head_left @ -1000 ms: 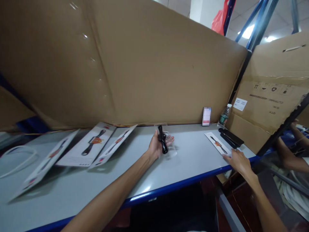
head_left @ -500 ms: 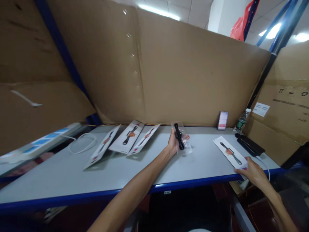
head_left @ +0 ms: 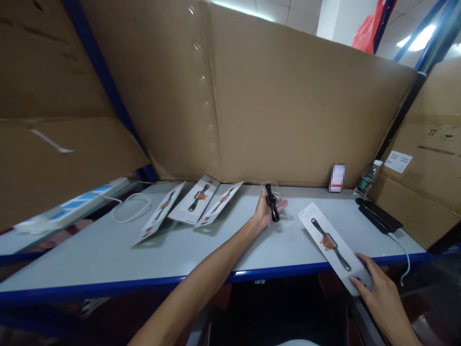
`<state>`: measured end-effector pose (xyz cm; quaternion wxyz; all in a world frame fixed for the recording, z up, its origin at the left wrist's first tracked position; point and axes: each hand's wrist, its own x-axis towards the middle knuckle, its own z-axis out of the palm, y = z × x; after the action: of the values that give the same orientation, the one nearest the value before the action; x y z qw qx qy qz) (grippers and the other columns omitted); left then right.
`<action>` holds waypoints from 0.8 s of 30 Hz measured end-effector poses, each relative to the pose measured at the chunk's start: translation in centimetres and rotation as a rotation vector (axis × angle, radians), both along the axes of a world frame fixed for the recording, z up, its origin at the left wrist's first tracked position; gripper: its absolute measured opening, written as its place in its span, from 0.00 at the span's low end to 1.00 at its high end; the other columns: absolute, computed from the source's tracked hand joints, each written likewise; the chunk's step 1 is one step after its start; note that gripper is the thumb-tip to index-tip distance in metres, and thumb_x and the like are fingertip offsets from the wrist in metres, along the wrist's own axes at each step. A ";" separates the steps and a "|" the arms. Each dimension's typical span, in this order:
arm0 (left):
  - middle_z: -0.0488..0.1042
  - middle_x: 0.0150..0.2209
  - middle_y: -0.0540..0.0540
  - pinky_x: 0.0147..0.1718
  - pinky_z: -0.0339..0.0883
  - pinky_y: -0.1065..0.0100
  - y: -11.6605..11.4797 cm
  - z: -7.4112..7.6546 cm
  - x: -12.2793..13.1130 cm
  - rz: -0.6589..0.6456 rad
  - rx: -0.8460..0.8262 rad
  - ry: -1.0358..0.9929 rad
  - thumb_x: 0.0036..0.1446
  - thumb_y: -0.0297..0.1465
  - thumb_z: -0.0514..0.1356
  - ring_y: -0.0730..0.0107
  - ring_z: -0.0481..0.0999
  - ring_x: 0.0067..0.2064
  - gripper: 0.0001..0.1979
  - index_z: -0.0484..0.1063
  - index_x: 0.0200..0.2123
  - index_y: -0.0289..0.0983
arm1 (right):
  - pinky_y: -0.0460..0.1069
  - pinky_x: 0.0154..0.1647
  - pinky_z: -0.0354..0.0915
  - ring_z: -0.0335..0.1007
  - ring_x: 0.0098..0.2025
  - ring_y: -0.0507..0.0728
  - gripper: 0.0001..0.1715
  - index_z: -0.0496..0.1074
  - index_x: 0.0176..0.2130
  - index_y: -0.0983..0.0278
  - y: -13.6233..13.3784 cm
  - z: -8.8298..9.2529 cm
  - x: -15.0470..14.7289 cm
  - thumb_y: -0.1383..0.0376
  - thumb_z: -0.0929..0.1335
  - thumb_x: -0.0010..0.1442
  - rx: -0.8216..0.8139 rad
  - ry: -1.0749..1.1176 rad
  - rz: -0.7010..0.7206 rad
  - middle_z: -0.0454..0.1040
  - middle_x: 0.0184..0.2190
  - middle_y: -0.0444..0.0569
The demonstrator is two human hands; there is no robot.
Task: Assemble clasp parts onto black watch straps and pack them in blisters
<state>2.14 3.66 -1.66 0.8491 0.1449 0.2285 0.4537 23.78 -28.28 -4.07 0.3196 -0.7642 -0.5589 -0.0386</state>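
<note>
My left hand [head_left: 263, 211] is over the back middle of the table. It holds a black spokeshave [head_left: 272, 203] in a clear plastic blister, its thumb along the left side and fingertips showing on the right. At the front edge, my right hand [head_left: 382, 290] pinches the lower end of a white backing card [head_left: 326, 242] printed with a spokeshave. The card is tilted, and its near end reaches past the table edge. Three similar cards, a left one [head_left: 160, 214], a middle one [head_left: 194, 201] and a right one [head_left: 219, 205], stand bent on the left of the table.
On the left are a power strip [head_left: 77, 204] and a white cable [head_left: 131, 209]. At the right back stand a phone [head_left: 337, 178], a water bottle [head_left: 368, 181] and a black device [head_left: 380, 216] with a cord. Cardboard walls [head_left: 273, 105] enclose the table [head_left: 173, 257].
My right hand has lifted the backing card off the table and drawn it left and toward me. My left hand still holds the spokeshave in about the same place. The view has shifted slightly.
</note>
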 end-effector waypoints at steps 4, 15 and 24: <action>0.74 0.32 0.41 0.39 0.80 0.54 0.3 -0.1 -0.2 0.029 -0.023 0.007 0.67 0.51 0.48 0.55 0.82 0.41 0.24 0.68 0.38 0.37 | 0.56 0.43 0.72 0.77 0.43 0.63 0.19 0.76 0.51 0.54 -0.8 -0.8 -1.8 0.66 0.61 0.66 0.166 -0.188 0.123 0.78 0.41 0.52; 0.74 0.34 0.40 0.35 0.81 0.58 0.0 1.1 -1.0 0.092 -0.054 0.062 0.69 0.49 0.47 0.56 0.82 0.40 0.23 0.66 0.35 0.37 | 0.62 0.51 0.69 0.67 0.57 0.66 0.45 0.69 0.63 0.46 1.2 -2.0 -3.5 0.81 0.63 0.54 0.158 -0.452 0.169 0.73 0.54 0.51; 0.74 0.33 0.40 0.34 0.81 0.58 -0.8 1.6 -0.8 0.078 -0.072 0.077 0.69 0.49 0.47 0.57 0.82 0.39 0.23 0.67 0.34 0.36 | 0.64 0.67 0.59 0.46 0.73 0.64 0.60 0.42 0.74 0.51 1.4 -3.9 -3.6 0.86 0.58 0.51 0.022 -0.480 0.180 0.55 0.72 0.50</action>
<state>1.36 2.91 -0.08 0.8261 0.1225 0.2826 0.4719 20.21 -26.91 -7.94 0.1883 -0.6770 -0.6839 -0.1964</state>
